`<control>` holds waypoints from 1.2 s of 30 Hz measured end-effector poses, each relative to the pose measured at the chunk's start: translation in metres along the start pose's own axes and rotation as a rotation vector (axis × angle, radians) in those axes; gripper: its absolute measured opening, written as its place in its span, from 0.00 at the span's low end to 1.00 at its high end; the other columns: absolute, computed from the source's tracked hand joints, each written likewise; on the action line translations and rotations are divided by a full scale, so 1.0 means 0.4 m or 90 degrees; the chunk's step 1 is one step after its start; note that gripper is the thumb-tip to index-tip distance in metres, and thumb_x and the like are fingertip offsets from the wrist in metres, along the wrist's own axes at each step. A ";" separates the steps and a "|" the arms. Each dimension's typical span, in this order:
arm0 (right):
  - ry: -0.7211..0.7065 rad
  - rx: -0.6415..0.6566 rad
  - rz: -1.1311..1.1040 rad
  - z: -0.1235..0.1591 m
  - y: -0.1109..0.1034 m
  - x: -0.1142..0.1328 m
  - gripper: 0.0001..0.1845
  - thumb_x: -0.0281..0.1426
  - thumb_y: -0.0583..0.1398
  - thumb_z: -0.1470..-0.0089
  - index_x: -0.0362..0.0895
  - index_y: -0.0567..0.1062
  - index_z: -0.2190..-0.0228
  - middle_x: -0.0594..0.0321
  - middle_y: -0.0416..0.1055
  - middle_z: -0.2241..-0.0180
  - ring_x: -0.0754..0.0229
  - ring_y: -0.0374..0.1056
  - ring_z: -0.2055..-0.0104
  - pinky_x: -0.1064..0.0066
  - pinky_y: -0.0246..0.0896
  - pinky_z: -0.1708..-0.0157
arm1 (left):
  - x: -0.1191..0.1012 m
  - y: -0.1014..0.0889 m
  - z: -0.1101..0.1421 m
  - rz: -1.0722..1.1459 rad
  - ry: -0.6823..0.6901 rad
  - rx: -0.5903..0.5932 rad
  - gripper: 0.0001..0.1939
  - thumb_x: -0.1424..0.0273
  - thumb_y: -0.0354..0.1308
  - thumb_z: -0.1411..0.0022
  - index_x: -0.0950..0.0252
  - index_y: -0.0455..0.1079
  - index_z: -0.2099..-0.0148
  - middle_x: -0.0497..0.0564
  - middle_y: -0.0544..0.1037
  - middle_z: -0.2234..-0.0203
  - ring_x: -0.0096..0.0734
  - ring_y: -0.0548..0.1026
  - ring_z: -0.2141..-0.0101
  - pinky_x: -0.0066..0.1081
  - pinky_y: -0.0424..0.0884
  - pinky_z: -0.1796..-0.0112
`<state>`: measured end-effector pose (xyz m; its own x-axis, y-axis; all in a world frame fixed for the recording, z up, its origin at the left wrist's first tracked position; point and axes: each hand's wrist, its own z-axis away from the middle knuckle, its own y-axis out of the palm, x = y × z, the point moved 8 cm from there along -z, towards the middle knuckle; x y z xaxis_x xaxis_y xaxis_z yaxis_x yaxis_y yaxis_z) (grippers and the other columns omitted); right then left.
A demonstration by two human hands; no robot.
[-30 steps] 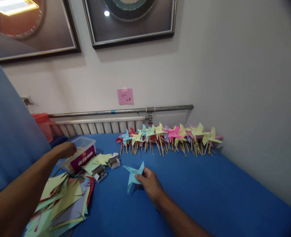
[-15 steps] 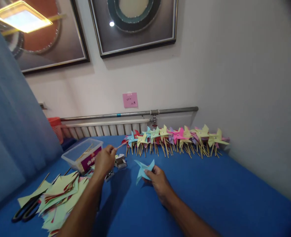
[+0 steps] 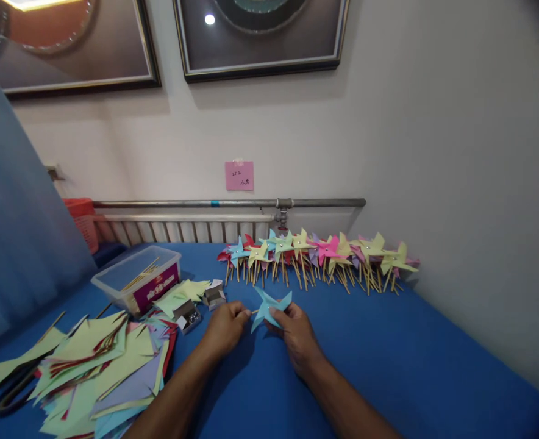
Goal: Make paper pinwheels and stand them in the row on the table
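A light blue paper pinwheel point(image 3: 266, 306) is pinched in my right hand point(image 3: 296, 332), thumb close to its center pin. My left hand point(image 3: 228, 326) is closed on a thin wooden stick point(image 3: 254, 312), whose tip points right at the pinwheel's left side. Whether the tip touches the paper or passes behind it I cannot tell. Left of my left hand lie a small open box of metal pins point(image 3: 188, 317) and another small open box point(image 3: 214, 295). Behind my hands, finished pinwheels on sticks point(image 3: 328, 249) lie in a row of several colors.
A clear plastic tub point(image 3: 109, 280) holding wooden sticks stands at the left. In front of it lie stacked cut paper squares point(image 3: 109, 372) and black-handled scissors point(image 3: 11, 384). A radiator point(image 3: 196, 230) and a metal pipe point(image 3: 246, 203) run along the wall behind the blue table point(image 3: 388, 366).
My left hand has come from near the tub down and right, bringing the stick up to the blue pinwheel. My right hand holds nearly still. The camera view has shifted slightly.
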<state>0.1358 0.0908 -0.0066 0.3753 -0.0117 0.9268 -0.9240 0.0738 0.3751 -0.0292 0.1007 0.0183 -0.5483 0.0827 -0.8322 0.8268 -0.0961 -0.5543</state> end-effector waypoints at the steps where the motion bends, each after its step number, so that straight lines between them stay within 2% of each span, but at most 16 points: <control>1: -0.002 -0.017 -0.006 0.001 -0.004 0.004 0.17 0.39 0.71 0.59 0.45 0.76 0.67 0.64 0.76 0.70 0.57 0.72 0.68 0.65 0.69 0.62 | 0.001 0.011 0.000 0.045 -0.009 0.022 0.14 0.66 0.52 0.36 0.62 0.65 0.75 0.44 0.68 0.83 0.27 0.63 0.79 0.27 0.54 0.74; 6: -0.005 -0.051 -0.009 0.002 -0.013 0.012 0.17 0.37 0.72 0.62 0.45 0.76 0.69 0.64 0.75 0.72 0.57 0.71 0.69 0.65 0.68 0.64 | -0.003 0.038 0.008 0.174 -0.023 0.080 0.12 0.67 0.55 0.40 0.62 0.62 0.76 0.41 0.62 0.86 0.23 0.56 0.82 0.27 0.50 0.77; 8: -0.005 -0.052 -0.004 -0.001 -0.016 0.010 0.16 0.37 0.71 0.62 0.45 0.76 0.69 0.66 0.75 0.73 0.58 0.70 0.71 0.66 0.66 0.65 | -0.010 0.042 0.012 0.211 -0.015 0.098 0.10 0.67 0.55 0.42 0.62 0.64 0.75 0.40 0.60 0.86 0.23 0.54 0.82 0.27 0.49 0.77; 13: -0.017 -0.057 -0.017 -0.007 -0.024 0.014 0.17 0.37 0.72 0.62 0.45 0.76 0.70 0.67 0.73 0.76 0.61 0.67 0.74 0.68 0.63 0.69 | -0.027 0.040 0.019 0.233 0.018 0.139 0.06 0.67 0.55 0.44 0.63 0.68 0.71 0.39 0.60 0.86 0.22 0.53 0.83 0.26 0.49 0.77; 17: -0.007 -0.044 -0.017 -0.002 -0.017 0.019 0.17 0.37 0.72 0.62 0.44 0.76 0.70 0.67 0.72 0.75 0.61 0.66 0.74 0.69 0.62 0.70 | -0.026 0.042 0.019 0.231 0.022 0.136 0.05 0.69 0.54 0.45 0.64 0.68 0.71 0.41 0.65 0.85 0.23 0.56 0.82 0.26 0.52 0.77; 25: 0.027 -0.022 -0.027 0.009 -0.005 0.004 0.18 0.36 0.72 0.63 0.45 0.77 0.68 0.63 0.77 0.67 0.56 0.72 0.66 0.66 0.68 0.65 | -0.015 0.055 0.009 0.199 0.001 0.086 0.04 0.70 0.53 0.48 0.63 0.67 0.73 0.42 0.67 0.84 0.24 0.58 0.81 0.27 0.52 0.76; 30: 0.017 -0.031 -0.018 0.004 -0.004 0.000 0.18 0.37 0.72 0.64 0.44 0.77 0.69 0.62 0.77 0.69 0.56 0.72 0.68 0.66 0.67 0.65 | -0.016 0.057 0.010 0.204 0.005 0.086 0.01 0.72 0.53 0.53 0.62 0.65 0.75 0.43 0.67 0.84 0.25 0.60 0.80 0.27 0.53 0.76; 36: 0.013 -0.026 -0.037 0.001 -0.003 0.003 0.16 0.35 0.72 0.62 0.45 0.76 0.70 0.66 0.73 0.74 0.60 0.67 0.74 0.68 0.64 0.69 | -0.015 0.065 0.011 0.197 0.024 0.096 0.04 0.73 0.51 0.54 0.63 0.66 0.74 0.43 0.68 0.83 0.25 0.60 0.80 0.27 0.53 0.76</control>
<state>0.1372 0.0902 -0.0060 0.4302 0.0031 0.9027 -0.8970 0.1135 0.4271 -0.0052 0.0935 0.0088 -0.2670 0.0625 -0.9617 0.9240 -0.2669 -0.2739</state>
